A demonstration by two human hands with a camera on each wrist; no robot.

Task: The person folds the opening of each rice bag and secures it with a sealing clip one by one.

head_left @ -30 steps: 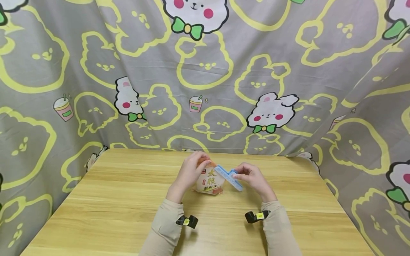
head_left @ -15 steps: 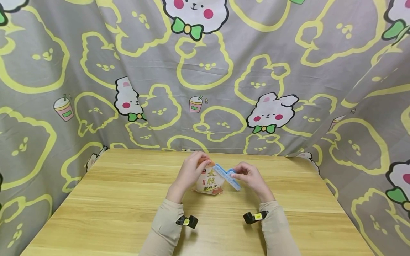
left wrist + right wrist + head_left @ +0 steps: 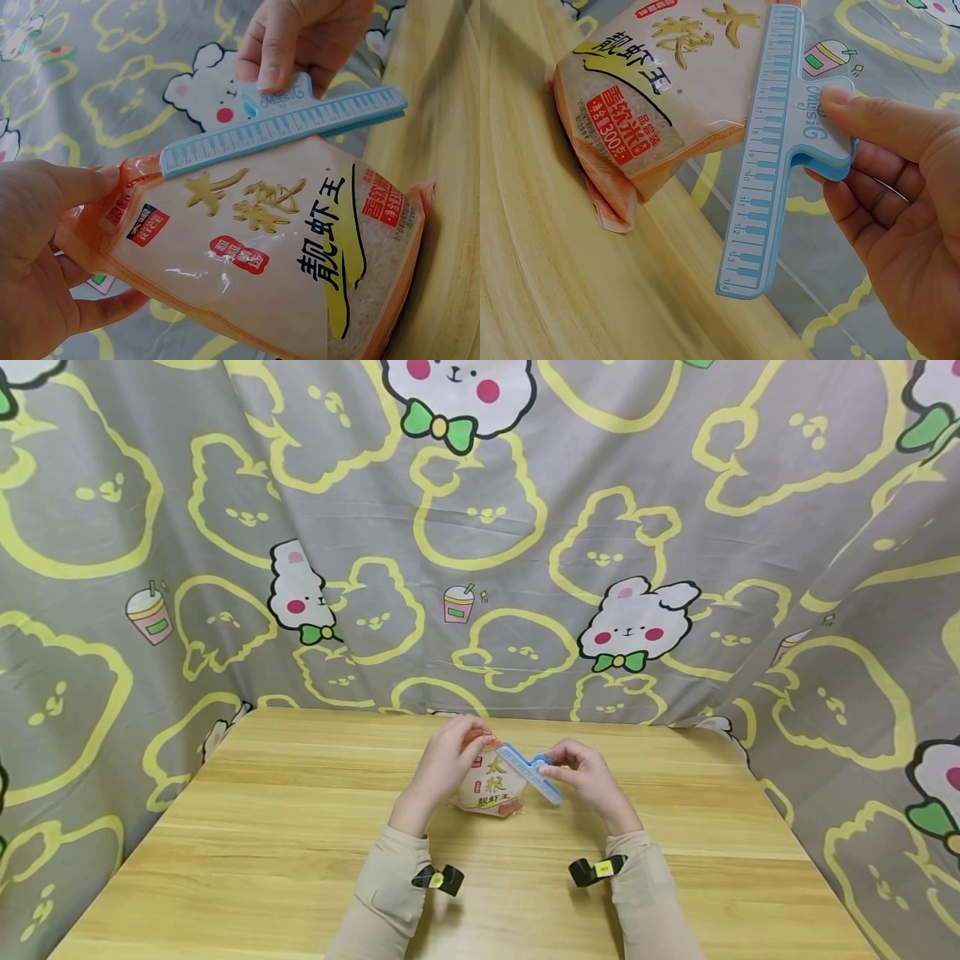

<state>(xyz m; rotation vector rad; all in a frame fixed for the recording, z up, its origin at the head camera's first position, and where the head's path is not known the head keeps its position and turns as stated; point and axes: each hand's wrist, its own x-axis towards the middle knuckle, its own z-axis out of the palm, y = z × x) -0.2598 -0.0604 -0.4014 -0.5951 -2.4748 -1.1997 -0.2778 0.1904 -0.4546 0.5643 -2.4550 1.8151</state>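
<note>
A small orange-and-cream bag of rice (image 3: pixel 491 785), with a see-through window showing white grains (image 3: pixel 386 251), stands on the table. My left hand (image 3: pixel 447 760) pinches its upper left corner between thumb and fingers. My right hand (image 3: pixel 588 777) grips the handle tabs of a light blue clip (image 3: pixel 761 165), long and printed with piano keys and numbers. In the head view the clip slants down to the right across the bag's upper right edge. In the left wrist view one clip end lies right beside my left thumb (image 3: pixel 90 180); the far end sticks out past the bag.
The wooden table (image 3: pixel 262 843) reaches back to a grey curtain (image 3: pixel 510 527) with yellow outlines and cartoon rabbits. Black camera straps (image 3: pixel 442 878) sit on both sleeved wrists.
My right hand has moved slightly left with the clip, bringing it further over the bag's edge. My left hand and the bag have stayed put.
</note>
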